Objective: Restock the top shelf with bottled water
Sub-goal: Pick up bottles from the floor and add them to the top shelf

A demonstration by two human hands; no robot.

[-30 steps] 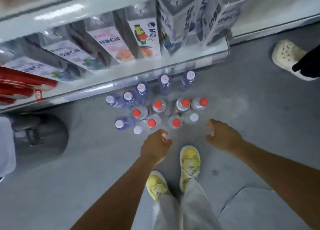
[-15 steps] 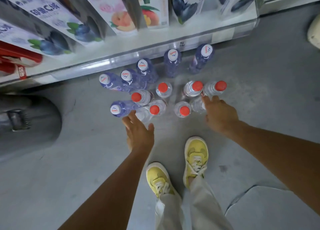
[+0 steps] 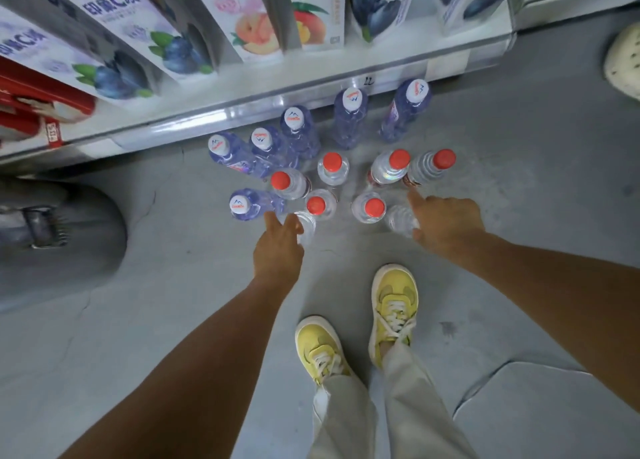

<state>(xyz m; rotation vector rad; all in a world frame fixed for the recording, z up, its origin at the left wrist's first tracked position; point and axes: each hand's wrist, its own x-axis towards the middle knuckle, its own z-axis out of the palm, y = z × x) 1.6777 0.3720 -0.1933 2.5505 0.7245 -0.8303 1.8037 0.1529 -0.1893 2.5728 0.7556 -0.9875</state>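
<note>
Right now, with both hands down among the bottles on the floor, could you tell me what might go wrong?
1. The clear red-capped plastic bottles stand packed together; the right hand reaching in could topple neighbours.
2. The left hand could knock the purple-tinted white-capped bottle beside it.
3. A fallen bottle could roll toward the yellow sneakers.

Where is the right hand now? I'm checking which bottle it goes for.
Head view, right of centre: the right hand covers a clear bottle at the cluster's near right edge.

water bottles (image 3: 332, 173): clear glossy plastic | floor (image 3: 173, 320): matt grey concrete, cracked | cartons (image 3: 256, 15): printed paperboard
</note>
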